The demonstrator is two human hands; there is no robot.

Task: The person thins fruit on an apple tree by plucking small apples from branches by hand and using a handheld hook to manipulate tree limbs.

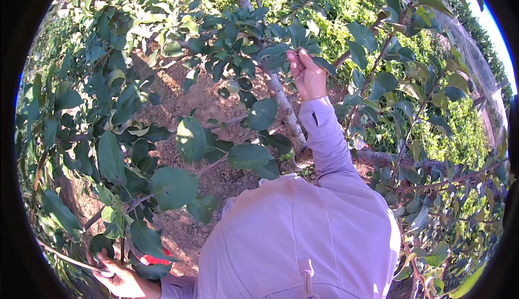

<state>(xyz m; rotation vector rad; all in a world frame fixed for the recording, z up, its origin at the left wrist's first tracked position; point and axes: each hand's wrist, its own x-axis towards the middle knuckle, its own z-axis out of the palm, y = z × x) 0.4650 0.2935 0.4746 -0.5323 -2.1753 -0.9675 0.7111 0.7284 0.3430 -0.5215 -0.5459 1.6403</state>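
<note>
My right hand (307, 76) is raised among the leaves of an apple tree. Its thumb and forefinger pinch at an apple leaf cluster (298, 41); the exact piece between the fingertips is too small to make out. At the lower left, my left hand (117, 276) is closed around the end of a thin pale rod or cord (67, 257), below broad leaves that hide part of its fingers. Something red (156, 257) shows behind a leaf close to that hand. A pale green apple (232, 86) hangs left of the right hand, and another apple (116, 76) hangs farther left.
A grey trunk (284, 100) rises behind my right forearm. Leafy branches (213, 163) reach across in front of my chest. One thick limb (389, 159) extends to the right. Bare soil (206, 96) lies below, with translucent sheeting or netting (482, 68) at the far right.
</note>
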